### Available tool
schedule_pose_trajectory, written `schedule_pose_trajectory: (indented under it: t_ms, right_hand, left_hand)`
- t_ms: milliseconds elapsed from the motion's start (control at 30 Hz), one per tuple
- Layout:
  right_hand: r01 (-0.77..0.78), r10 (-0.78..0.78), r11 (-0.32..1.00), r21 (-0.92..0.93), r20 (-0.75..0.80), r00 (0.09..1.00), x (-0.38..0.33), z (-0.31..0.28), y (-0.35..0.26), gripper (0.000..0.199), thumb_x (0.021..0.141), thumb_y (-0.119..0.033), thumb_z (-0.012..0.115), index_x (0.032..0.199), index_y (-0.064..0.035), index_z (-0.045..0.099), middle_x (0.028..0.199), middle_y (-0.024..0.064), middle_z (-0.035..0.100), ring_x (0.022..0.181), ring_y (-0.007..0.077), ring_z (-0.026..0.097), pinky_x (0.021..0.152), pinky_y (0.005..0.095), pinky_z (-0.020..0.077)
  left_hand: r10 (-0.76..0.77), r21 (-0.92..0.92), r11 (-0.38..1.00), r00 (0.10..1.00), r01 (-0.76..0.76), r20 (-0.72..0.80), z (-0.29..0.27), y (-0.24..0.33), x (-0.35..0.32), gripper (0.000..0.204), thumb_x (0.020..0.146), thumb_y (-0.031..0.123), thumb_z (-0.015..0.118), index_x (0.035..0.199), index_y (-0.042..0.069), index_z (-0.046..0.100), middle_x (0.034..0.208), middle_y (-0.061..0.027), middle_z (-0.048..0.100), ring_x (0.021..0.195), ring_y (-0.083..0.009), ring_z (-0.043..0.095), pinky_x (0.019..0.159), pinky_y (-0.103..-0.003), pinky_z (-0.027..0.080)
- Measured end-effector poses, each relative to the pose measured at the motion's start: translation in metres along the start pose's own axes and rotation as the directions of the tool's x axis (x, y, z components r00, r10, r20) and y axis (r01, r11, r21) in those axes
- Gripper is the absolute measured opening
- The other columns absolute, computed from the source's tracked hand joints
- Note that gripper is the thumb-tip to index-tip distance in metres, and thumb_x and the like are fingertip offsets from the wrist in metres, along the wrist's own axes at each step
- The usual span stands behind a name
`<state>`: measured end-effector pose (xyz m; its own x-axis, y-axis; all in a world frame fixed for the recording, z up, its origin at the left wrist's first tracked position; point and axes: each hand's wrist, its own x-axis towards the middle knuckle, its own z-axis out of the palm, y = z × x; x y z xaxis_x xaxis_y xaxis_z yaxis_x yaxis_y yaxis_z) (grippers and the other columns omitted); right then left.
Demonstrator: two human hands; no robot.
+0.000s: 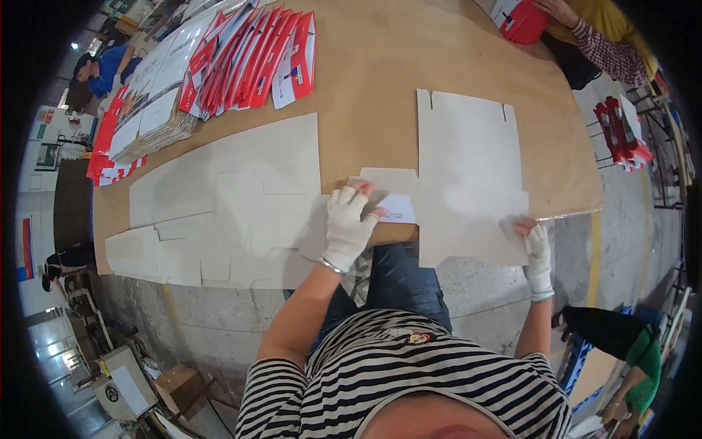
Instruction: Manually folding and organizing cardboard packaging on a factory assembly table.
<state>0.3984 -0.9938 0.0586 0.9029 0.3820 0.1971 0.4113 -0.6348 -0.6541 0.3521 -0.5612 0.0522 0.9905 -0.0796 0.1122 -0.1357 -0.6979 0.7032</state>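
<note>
Cardboard blank [472, 175], pale grey, lies flat in front of the person, its near edge jutting past the table's near edge above the floor [475, 300]. The right hand [540, 256], in a fingerless glove, has its fingers bent at the blank's right edge, by the near corner; its thumb is hidden, so I cannot tell whether it grips. The left hand [346, 228], gloved likewise, is half curled at the blank's left flap, thumb and forefinger apart beside a white printed piece [397, 210]; whether it pinches anything I cannot tell. Just left, more flat blanks [248, 190] overlap, some overhanging the near edge. Open tabletop [365, 95] runs between these and the blank, and along its right and far sides. Farther off, red-and-white folders [256, 66] lean in a row at far left; another person's hand [559, 11] is at far right.
</note>
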Motion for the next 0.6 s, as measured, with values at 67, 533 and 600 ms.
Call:
schedule_pose_trajectory:
  t_ms: [67, 533, 600]
  right_hand:
    - [-0.015, 0.012, 0.998, -0.064, -0.043, 0.999, -0.005, 0.009, -0.008, 0.053, 0.074, 0.003, 0.067, 0.125, -0.0062, 0.062, 0.121, 0.0118, 0.06, 0.115, 0.0301, 0.056, 0.1, 0.0408, 0.0445]
    - [-0.195, 0.461, 0.866, 0.46, -0.585, 0.667, 0.022, 0.058, -0.023, 0.089, 0.085, -0.002, 0.073, 0.156, -0.0081, 0.02, 0.111, 0.0054, 0.052, 0.088, 0.0116, 0.049, 0.075, 0.0249, 0.0478]
    - [-0.278, 0.618, 0.758, 0.589, -0.514, 0.596, 0.001, 0.075, -0.021, 0.075, 0.087, -0.004, 0.071, 0.148, 0.0, 0.028, 0.119, 0.0068, 0.05, 0.099, 0.0134, 0.05, 0.085, 0.0281, 0.0471]
  left_hand:
    - [0.083, 0.382, 0.924, 0.974, 0.003, -0.209, 0.019, 0.005, -0.002, 0.038, 0.077, 0.019, 0.073, 0.114, 0.01, 0.069, 0.129, -0.0036, 0.06, 0.115, -0.0289, 0.053, 0.095, -0.047, 0.042]
    - [0.192, 0.416, 0.899, 0.977, -0.137, -0.093, 0.094, 0.053, 0.039, 0.047, 0.084, 0.028, 0.067, 0.124, 0.005, 0.061, 0.137, -0.0076, 0.053, 0.138, -0.0309, 0.038, 0.111, -0.068, 0.019]
    - [0.22, 0.481, 0.857, 0.975, -0.185, -0.018, 0.1, 0.057, 0.039, 0.057, 0.083, 0.033, 0.066, 0.131, 0.006, 0.056, 0.145, -0.0089, 0.046, 0.142, -0.0321, 0.033, 0.11, -0.07, 0.015]
